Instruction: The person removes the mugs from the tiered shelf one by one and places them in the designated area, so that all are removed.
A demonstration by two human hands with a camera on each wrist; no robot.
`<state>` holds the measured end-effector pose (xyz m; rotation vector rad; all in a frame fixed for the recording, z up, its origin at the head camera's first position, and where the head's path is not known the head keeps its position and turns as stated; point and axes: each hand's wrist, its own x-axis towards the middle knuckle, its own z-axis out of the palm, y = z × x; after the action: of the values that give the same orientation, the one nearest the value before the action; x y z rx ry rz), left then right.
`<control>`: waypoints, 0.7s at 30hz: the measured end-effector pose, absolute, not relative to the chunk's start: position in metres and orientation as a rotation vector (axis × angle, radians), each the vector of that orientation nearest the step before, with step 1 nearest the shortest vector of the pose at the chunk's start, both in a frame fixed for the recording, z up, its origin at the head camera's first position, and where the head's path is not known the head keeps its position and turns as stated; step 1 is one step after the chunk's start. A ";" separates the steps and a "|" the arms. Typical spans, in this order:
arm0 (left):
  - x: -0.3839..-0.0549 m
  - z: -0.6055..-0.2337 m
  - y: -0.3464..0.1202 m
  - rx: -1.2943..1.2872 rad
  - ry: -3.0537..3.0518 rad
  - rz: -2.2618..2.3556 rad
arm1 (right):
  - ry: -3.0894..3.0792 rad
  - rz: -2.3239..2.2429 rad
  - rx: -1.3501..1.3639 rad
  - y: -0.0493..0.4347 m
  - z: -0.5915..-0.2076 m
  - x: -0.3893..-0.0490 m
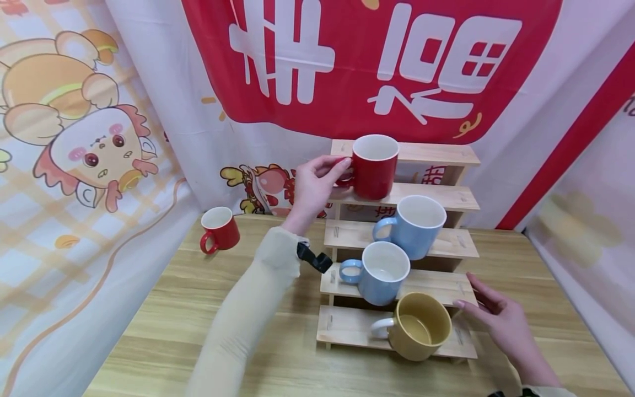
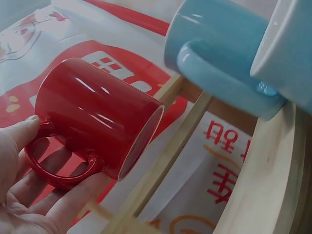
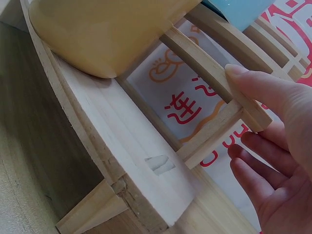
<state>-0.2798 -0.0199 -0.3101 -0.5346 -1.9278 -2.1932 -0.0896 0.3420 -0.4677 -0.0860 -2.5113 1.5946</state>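
Note:
A stepped wooden rack with several tiers stands on the table. My left hand grips the handle of a red mug at the rack's upper tiers; the mug is upright, and in the left wrist view its base looks apart from the planks. My right hand pinches the right end of the second-lowest plank, thumb on top. Two light blue mugs sit on middle tiers, the lower blue mug further left. A yellow mug with a white handle is on the lowest tier.
Another red mug stands on the wood-grain table, left of the rack, its handle toward the front. Behind the rack hangs a white cloth with a large red printed panel. Printed cloth also borders the left side.

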 end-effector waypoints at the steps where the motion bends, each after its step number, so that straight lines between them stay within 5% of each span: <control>1: -0.279 -0.310 -0.024 -0.539 -1.920 -2.180 | -2.514 1.593 -0.086 0.342 -0.467 -0.090; 21: -0.258 -0.320 -0.101 -0.359 -1.819 -2.081 | -2.522 1.592 -0.086 0.343 -0.469 -0.091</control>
<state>-0.2582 -0.1010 -0.3204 -0.3593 -1.8189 -2.0812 -0.0914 0.3432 -0.4688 -0.0864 -2.5224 1.5916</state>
